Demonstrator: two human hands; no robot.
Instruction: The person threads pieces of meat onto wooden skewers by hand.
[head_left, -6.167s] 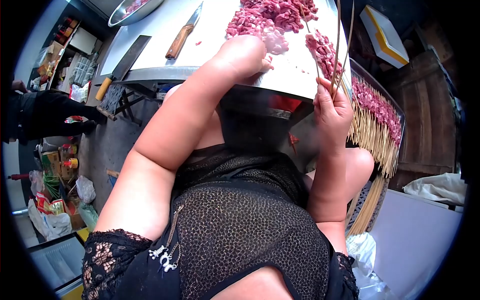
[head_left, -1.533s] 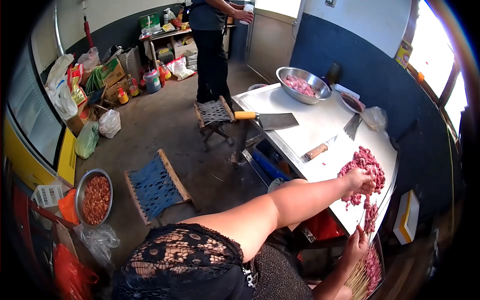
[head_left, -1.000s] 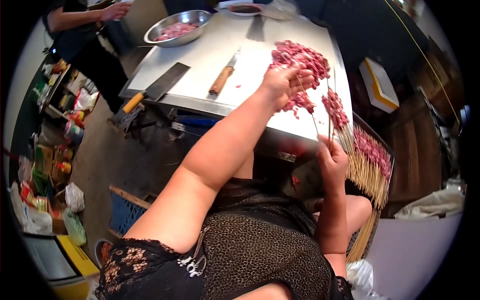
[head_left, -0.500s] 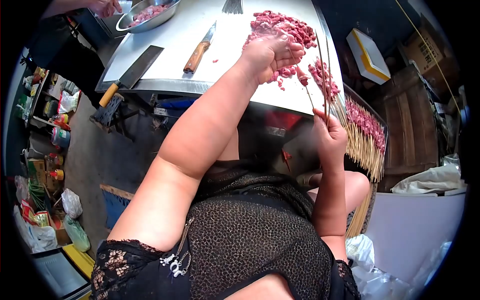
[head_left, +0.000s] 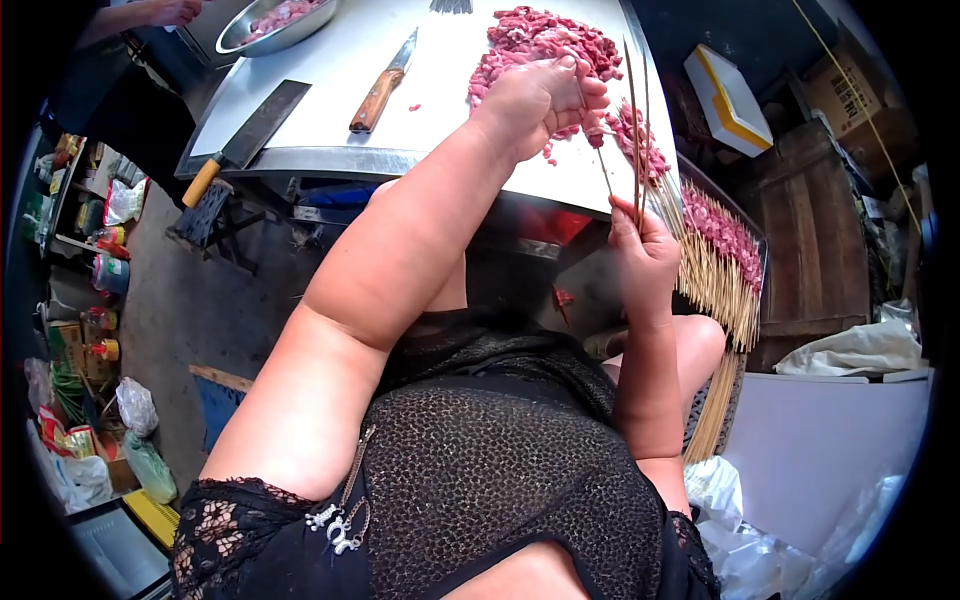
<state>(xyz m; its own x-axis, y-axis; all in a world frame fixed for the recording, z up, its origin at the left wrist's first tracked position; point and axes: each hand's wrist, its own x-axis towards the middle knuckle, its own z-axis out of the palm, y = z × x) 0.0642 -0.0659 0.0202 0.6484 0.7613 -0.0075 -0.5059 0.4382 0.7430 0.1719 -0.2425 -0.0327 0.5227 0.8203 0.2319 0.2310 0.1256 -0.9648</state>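
Meat pieces (head_left: 595,134) on skewer (head_left: 606,172), against right hand's (head_left: 550,105) fingers

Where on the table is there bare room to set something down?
The table is bare between cleaver, bowl and knife, and between knife and meat heap, apart from one scrap. It's crowded from the heap and left hand to the skewered meat.

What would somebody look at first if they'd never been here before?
Probably the big pile of pinkish-red meat, heaped on the white table just beyond the left hand. Next, maybe the long row of meat skewers packed side by side at the table's right, their pale sticks pointing down toward the person. The wide, dark cleaver stands out too, at the table's left edge.
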